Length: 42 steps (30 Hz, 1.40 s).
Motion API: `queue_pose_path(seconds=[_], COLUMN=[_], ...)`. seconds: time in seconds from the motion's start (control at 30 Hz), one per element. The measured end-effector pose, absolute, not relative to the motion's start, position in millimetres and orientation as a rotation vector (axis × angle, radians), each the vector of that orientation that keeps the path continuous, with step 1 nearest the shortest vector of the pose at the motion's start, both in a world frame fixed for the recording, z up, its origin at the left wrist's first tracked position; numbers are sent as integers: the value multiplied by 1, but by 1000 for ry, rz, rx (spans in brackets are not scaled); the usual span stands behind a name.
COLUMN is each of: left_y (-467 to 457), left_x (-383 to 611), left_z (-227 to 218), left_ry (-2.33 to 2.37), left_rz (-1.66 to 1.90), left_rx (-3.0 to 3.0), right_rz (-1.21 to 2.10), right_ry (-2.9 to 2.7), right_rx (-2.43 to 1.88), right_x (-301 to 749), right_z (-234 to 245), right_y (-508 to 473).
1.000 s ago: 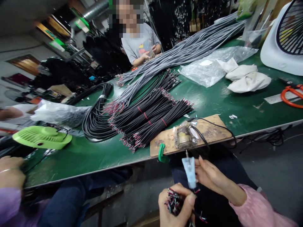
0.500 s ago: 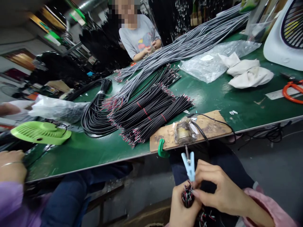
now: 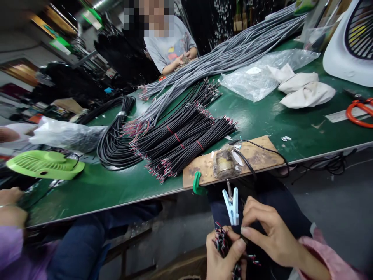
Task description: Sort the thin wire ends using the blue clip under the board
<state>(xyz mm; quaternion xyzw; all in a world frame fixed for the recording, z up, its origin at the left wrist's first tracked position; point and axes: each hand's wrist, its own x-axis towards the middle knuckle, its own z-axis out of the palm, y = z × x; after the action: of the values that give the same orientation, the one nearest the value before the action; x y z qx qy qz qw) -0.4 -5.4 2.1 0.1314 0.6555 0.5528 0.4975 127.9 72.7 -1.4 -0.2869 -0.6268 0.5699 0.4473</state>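
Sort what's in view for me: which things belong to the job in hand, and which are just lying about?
Likely in the job:
cable bundle with coloured wire ends, in the left hand
light-blue clothespin, near the right hand
red-banded black cable bundles, with similar ends

Seemingly just lying about:
orange-handled scissors
white cloth
clear plastic bag

My left hand (image 3: 219,258) hides most of the wire bundle (image 3: 220,239). Can't tell if my right hand (image 3: 271,229) pinches anything. 2 items cut by right edge: fan (image 3: 338,54), scissors (image 3: 349,113).
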Motion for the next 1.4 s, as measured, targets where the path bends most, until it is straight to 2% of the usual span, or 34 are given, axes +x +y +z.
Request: queue_pose_path(seconds=[0.1, 0.27, 0.67, 0.77, 1.0, 1.1, 1.3, 1.4], left_y=[0, 6, 9, 9, 11, 11, 7, 7], left_x=[1, -7, -16, -16, -17, -17, -12, -12], left_z=[10, 14, 12, 11, 12, 11, 8, 12], left_ry=[1523, 1505, 1552, 1517, 1424, 1443, 1443, 1359], left_rz=[1335, 1503, 1404, 1431, 1482, 1464, 1368, 1357], left_rx=[323, 683, 914, 907, 880, 897, 555, 538], right_rz=[1272, 1388, 1152, 1235, 1802, 1791, 1450, 1620], right_ry=[-1497, -1507, -1776, -1645, -1233, -1277, -1532, -1539], right_rx=[-748, -763, -761, -757, -675, -615, -757, -657], right_x=[123, 126, 132, 128, 126, 128, 123, 124], right_z=[-6, -8, 13, 9, -14, -10, 2, -2], right_y=[62, 62, 70, 72, 80, 82, 79, 79])
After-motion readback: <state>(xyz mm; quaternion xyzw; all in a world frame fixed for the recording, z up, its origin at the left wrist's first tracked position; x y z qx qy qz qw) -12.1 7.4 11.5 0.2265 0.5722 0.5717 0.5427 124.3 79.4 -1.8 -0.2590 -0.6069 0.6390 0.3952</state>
